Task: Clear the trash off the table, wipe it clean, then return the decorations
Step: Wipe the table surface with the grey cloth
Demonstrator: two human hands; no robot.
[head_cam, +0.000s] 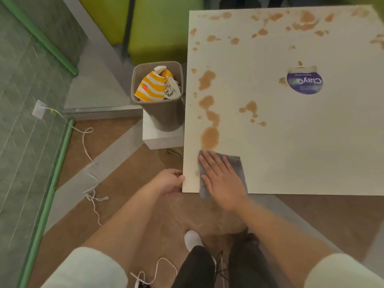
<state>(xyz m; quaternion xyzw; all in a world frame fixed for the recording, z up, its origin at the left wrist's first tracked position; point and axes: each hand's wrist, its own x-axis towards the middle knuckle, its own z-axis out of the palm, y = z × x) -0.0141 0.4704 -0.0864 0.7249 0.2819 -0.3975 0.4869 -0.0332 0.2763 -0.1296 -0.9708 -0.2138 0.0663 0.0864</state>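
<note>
A white square table (301, 142) carries many brown spill stains (209, 136), thickest along its left side and far edge. My right hand (222, 177) lies flat, fingers straight, pressing a grey cloth (239, 165) onto the table's near left corner, just below the largest stain. My left hand (169, 181) grips the table's near left corner edge, fingers curled round it. A round purple-labelled container (304, 81) stands on the table toward the right.
A grey bin (164, 113) holding a yellow-striped paper bag (151, 86) and other trash sits on a low white block (162, 138) left of the table. Green seats (158, 32) are behind. White cables (87, 142) and a power strip (91, 177) lie on the floor.
</note>
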